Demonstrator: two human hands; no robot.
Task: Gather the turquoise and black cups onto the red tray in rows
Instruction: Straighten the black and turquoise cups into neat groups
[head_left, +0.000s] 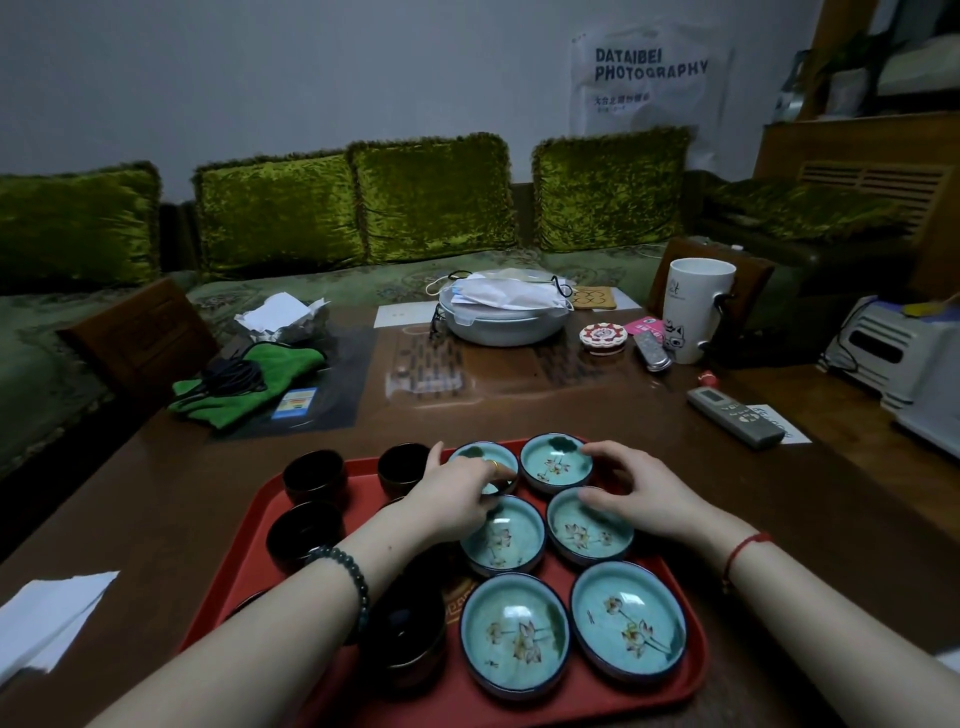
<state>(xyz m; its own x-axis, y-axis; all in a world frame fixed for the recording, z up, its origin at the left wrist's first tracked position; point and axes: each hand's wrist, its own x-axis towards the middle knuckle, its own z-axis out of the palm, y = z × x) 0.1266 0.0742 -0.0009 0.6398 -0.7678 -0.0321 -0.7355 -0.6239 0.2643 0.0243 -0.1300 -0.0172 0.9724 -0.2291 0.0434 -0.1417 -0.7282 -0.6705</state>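
At the lower left of the frame, the black cups (314, 475) stand on the left half of the red tray (361, 483), which rests on the brown surface (519, 405). Four show plainly in a rough double column. The left forearm crosses over that side, so I cannot tell how many more there are.

The left hand (462, 493) reaches across them to the upper-left turquoise cup (472, 451) at the tray's far edge. Its grip is curled down over that cup's near rim, with one finger stretched out along the cup's left side. It seems to hold the cup by the rim, though the hand hides the contact.

To the right, the turquoise cups (514, 631) fill the tray's right half in two columns of three, all upright and close together. The right hand (639, 488) arches over the upper-right turquoise cup (556, 462). One fingertip is at the cup's far right rim and the thumb is down by its near rim. I cannot tell whether this grip pinches the cup or only steadies it.

No cup of either colour shows off the tray, so gathering looks finished and the step in hand is straightening the far row. Next, the two far cups need small nudges to line up with the pairs below, without knocking the neighbours they nearly touch.
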